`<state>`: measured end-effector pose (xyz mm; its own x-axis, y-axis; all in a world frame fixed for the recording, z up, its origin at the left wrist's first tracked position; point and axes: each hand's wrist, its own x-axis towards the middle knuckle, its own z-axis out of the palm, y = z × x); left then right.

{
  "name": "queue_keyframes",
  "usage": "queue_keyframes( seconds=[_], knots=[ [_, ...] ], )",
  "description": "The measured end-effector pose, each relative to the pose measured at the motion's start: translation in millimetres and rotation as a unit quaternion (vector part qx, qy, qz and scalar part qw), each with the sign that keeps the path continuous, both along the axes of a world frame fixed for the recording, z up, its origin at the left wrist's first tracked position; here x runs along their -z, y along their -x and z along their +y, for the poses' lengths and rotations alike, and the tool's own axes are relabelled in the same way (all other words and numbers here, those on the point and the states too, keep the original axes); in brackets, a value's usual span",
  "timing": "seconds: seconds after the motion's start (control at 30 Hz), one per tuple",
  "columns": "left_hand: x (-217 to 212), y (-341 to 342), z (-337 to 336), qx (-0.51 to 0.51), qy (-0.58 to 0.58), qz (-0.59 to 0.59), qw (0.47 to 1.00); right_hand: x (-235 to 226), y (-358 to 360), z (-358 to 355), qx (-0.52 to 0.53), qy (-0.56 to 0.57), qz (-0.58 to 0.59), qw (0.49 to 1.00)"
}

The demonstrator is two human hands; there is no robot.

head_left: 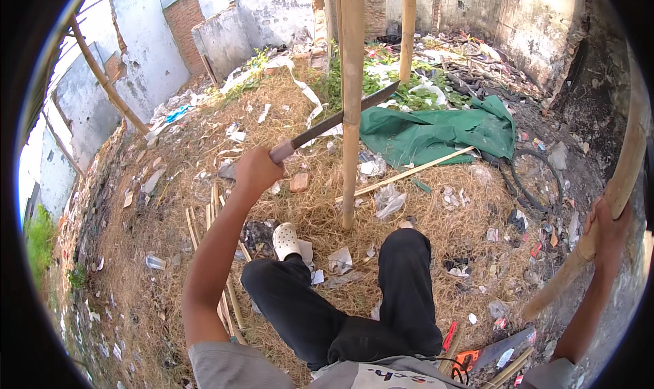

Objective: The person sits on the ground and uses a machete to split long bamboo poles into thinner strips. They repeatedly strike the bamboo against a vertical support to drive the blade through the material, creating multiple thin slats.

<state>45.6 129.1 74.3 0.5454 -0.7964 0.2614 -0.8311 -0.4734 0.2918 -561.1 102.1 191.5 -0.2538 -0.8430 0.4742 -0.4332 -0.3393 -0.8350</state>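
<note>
My left hand point(257, 173) is closed around the pale handle of a machete point(317, 129), its dark blade slanting up to the right. The blade passes behind an upright bamboo pole point(350, 55), which hides a short stretch of it; whether they touch I cannot tell. Far to the right, my right hand point(608, 229) grips a thick bamboo pole point(558, 285) that leans with its upper end toward the right rim. Its lower end comes down near a handsaw point(503, 350) with an orange handle, lying on the ground by my right side.
Split bamboo strips point(235, 300) lie to my left, and a longer strip point(415, 172) lies ahead. Beyond it spreads a green tarp point(443, 133), with a black tyre or hose loop point(555, 184) beside it. Litter and dry grass cover the ground; broken walls point(146, 48) stand behind.
</note>
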Motion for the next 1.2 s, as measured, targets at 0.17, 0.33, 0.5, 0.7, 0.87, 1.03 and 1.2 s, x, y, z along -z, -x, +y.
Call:
queue_keyframes(
  seconds=[0.17,0.33,0.5,0.7,0.87,1.03,1.2],
  knots=[
    [6.3,2.1,9.5,0.015,0.028,-0.012,0.999,129.7,-60.6,-3.6,-0.085,-0.192,0.092,0.973],
    [13.1,-8.1,12.9,-0.013,-0.005,-0.031,0.999,106.9,-41.6,29.7,-0.201,-0.45,0.22,0.842],
    [29.2,-0.5,11.6,-0.015,0.0,0.041,0.999,27.4,6.8,49.0,-0.046,-0.139,0.156,0.977],
    [22.4,5.0,19.1,-0.019,-0.024,0.036,0.999,39.3,-66.9,-8.6,-0.105,0.001,-0.027,0.994],
    [0.2,14.9,17.1,-0.003,-0.023,-0.037,0.999,150.4,-43.8,25.4,-0.199,-0.404,0.325,0.832],
    [-1.0,-10.2,51.8,-0.04,-0.061,-0.043,0.996,43.2,-46.6,42.0,-0.135,-0.372,0.288,0.872],
    [10.3,-15.1,51.7,-0.034,-0.039,0.002,0.999,-7.7,-31.6,36.8,-0.06,-0.071,0.077,0.993]
  ],
)
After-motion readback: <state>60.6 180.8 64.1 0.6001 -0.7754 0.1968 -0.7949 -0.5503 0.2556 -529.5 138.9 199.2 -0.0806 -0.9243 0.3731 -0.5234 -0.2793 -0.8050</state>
